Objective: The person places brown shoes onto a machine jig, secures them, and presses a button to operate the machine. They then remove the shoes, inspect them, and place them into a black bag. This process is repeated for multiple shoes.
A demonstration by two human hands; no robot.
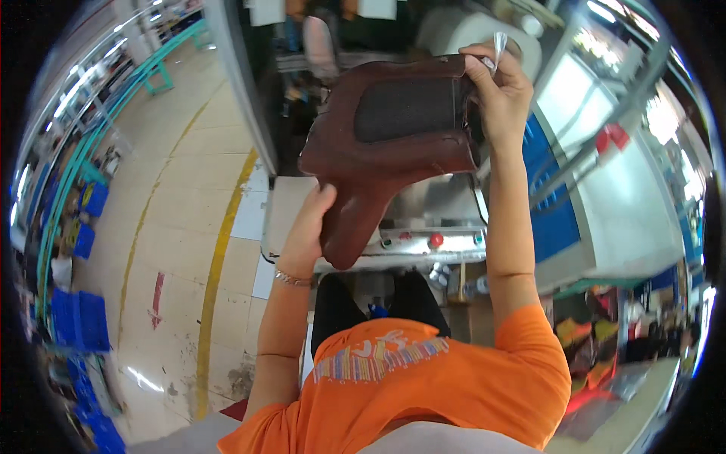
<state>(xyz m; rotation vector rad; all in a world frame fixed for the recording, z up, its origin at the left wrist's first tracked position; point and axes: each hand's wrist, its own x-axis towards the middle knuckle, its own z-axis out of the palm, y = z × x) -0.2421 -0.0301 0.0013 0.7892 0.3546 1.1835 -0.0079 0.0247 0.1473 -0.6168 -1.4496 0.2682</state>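
Head view: brown piece [386, 159] held up near the button panel [412, 244].
My left hand [306, 223] grips its lower tail, my right hand [499, 94] pinches the upper right corner plus some clear bit [500, 47]. Looks like a positioning step; I'd guess the next move needs both grips firm, piece spread flat.

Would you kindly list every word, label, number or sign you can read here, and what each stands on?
Orange shirt: pale lettering above a striped print; I won't copy its wording.
Floor: red arrow, a sign.
Blue panel, right: white marks, too blurred to read.
Brown piece, held: nothing readable.
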